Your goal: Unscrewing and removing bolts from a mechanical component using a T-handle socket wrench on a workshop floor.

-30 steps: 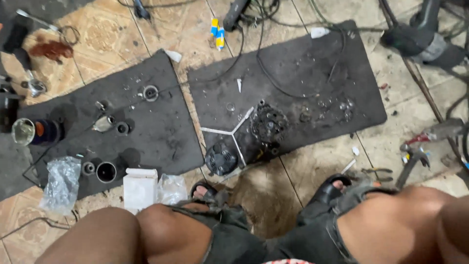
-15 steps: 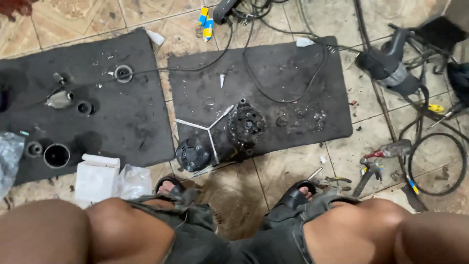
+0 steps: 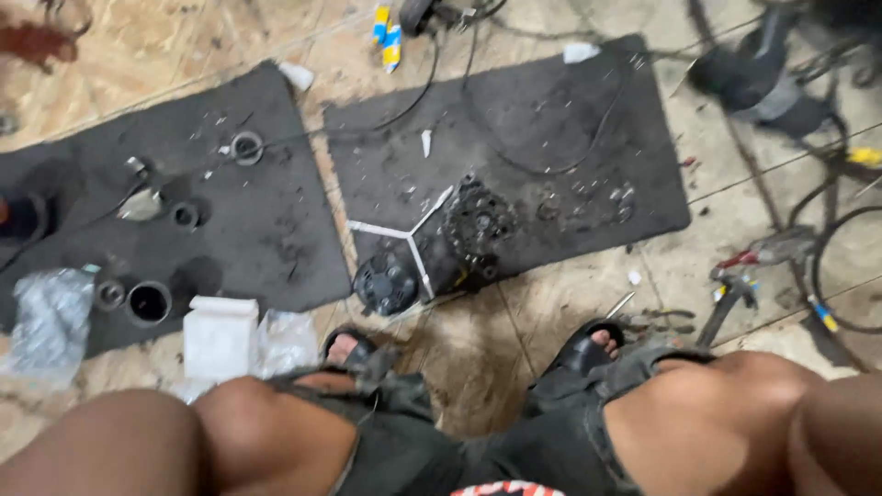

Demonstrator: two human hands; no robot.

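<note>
Dark round gear part (image 3: 478,220) on black mat (image 3: 588,129): likely heavy, rigid, greasy; grasp outer rim. Hands, fingers out of view.

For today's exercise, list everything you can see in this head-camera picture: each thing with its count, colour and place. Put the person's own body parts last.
rubber mats: 2, black, side by side on the tiled floor
round machine parts: 2, dark, near edge of the right mat, one partly off it
three-armed wrench: 1, white-grey, between those parts
rings and bearings: several, grey and black, on the left mat
plastic bags: 2, clear, lower left
box: 1, white, by the left foot
pliers: 1, dark, floor at right
cables: several, black, right and top
power tool: 1, dark, top right, blurred
sandals: 2, black
knees: 2, bare, bottom edge
hands: none visible
</note>
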